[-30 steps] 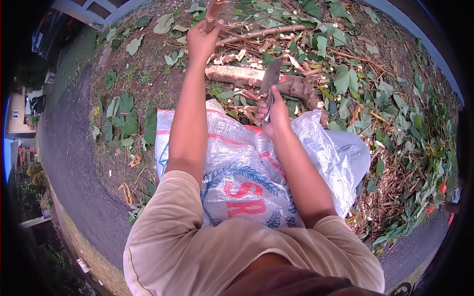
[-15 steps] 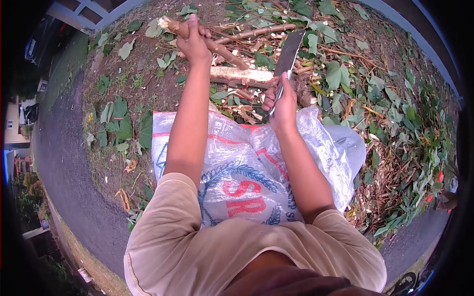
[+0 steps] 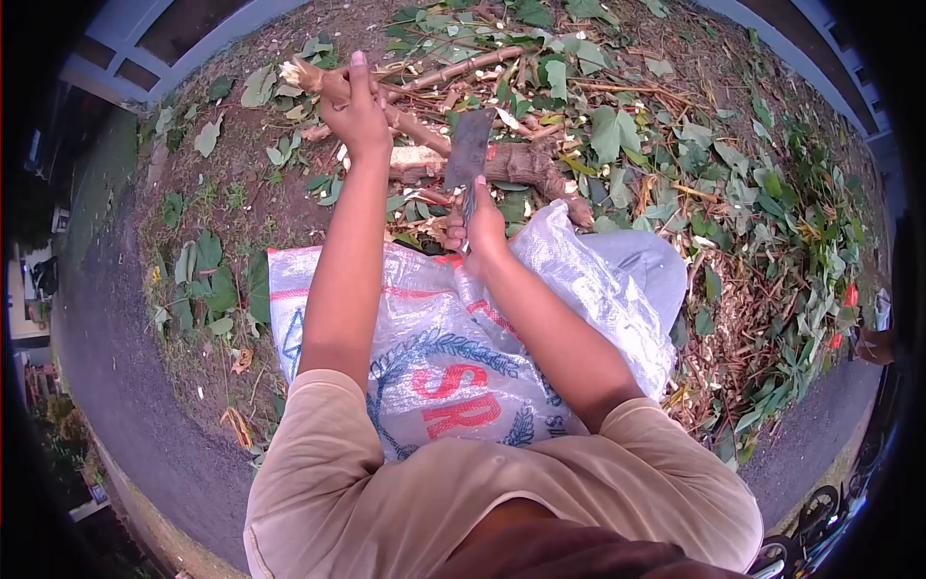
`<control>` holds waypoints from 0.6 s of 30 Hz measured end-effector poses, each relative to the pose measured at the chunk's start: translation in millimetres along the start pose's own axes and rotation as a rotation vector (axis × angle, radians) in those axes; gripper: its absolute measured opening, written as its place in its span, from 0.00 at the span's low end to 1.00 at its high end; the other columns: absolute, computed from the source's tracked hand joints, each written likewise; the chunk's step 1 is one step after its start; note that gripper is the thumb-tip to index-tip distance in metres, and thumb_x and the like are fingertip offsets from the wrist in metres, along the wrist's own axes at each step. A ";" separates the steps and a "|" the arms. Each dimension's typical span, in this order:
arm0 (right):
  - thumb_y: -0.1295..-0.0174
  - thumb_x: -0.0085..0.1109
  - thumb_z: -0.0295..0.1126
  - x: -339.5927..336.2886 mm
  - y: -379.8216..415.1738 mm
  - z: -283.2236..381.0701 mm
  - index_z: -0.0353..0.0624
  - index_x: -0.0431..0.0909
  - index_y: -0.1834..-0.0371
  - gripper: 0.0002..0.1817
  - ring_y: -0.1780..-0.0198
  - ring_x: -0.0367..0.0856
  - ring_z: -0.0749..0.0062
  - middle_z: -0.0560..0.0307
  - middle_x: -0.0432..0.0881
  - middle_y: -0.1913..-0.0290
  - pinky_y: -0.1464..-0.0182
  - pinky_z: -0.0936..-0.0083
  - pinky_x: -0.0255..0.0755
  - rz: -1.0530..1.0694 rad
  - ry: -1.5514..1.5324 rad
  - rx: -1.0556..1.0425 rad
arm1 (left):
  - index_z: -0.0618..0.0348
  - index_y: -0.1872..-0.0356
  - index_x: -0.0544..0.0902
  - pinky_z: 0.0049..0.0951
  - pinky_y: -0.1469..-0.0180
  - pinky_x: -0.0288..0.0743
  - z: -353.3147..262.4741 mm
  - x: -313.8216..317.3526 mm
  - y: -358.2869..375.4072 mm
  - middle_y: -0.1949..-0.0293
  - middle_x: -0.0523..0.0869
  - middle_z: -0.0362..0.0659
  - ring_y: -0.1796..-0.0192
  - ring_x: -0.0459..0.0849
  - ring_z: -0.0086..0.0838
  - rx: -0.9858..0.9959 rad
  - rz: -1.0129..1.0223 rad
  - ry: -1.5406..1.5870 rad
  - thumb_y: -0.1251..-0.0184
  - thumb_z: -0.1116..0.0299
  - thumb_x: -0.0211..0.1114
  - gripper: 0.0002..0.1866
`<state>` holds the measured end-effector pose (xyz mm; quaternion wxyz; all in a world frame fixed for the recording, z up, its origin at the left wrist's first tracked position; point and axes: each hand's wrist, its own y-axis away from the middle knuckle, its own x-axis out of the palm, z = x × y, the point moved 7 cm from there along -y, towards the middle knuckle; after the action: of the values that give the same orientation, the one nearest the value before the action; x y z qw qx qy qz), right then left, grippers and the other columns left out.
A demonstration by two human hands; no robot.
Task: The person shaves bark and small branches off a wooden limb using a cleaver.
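My left hand (image 3: 357, 114) is wrapped round a thick brown branch (image 3: 417, 127), whose pale cut end points to the upper left. The branch slants down to the right, its lower end over a log (image 3: 526, 164) lying on the ground. Part of that log is stripped to pale wood. In my right hand (image 3: 476, 227) is the handle of a cleaver (image 3: 470, 145) with a broad dark blade. The blade points away from me and overlaps the log, close to the branch's lower end. A plastic woven sack (image 3: 415, 309) with red and blue print covers my lap.
Green leaves (image 3: 612, 135), twigs and pale wood chips litter the soil around the log. A heap of shredded stalks (image 3: 738, 323) lies to the right. Paved road (image 3: 106, 318) runs along the left, and a blue-grey wall (image 3: 183, 48) stands at the upper left.
The cleaver has swung left and down, from upright beside the log to over it near the branch's lower end. My left hand still holds the branch. The whole view has shifted slightly.
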<state>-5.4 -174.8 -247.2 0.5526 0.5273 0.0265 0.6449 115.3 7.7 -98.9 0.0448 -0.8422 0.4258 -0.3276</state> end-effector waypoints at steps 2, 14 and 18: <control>0.20 0.44 0.63 1.2 -0.4 8.9 0.51 0.65 0.58 0.26 0.81 0.60 0.79 0.65 0.64 0.77 0.79 0.77 0.56 -0.022 0.016 -0.036 | 0.60 0.64 0.76 0.23 0.78 0.66 -0.1 -1.8 -3.5 0.77 0.76 0.37 0.79 0.73 0.20 0.022 -0.009 -0.011 0.23 0.63 0.70 0.14; 0.15 0.37 0.55 42.0 70.5 112.7 0.47 0.67 0.58 0.24 0.79 0.62 0.81 0.63 0.66 0.74 0.76 0.82 0.60 0.068 0.115 -1.012 | 0.59 0.68 0.75 0.24 0.79 0.67 9.9 -4.9 4.7 0.82 0.72 0.36 0.82 0.71 0.20 -0.108 0.039 0.064 0.21 0.54 0.67 0.21; 0.18 0.40 0.60 1.0 -6.7 9.7 0.48 0.66 0.58 0.26 0.79 0.61 0.80 0.64 0.65 0.75 0.76 0.78 0.61 -0.038 0.263 -0.217 | 0.59 0.64 0.78 0.25 0.77 0.70 19.2 6.5 -2.0 0.80 0.73 0.36 0.80 0.73 0.21 -0.196 0.312 0.080 0.19 0.52 0.63 0.19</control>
<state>6.2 -176.8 -246.4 0.6102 0.3752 0.0388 0.6967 130.7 0.2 -109.9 -0.0042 -0.7526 0.5828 -0.3065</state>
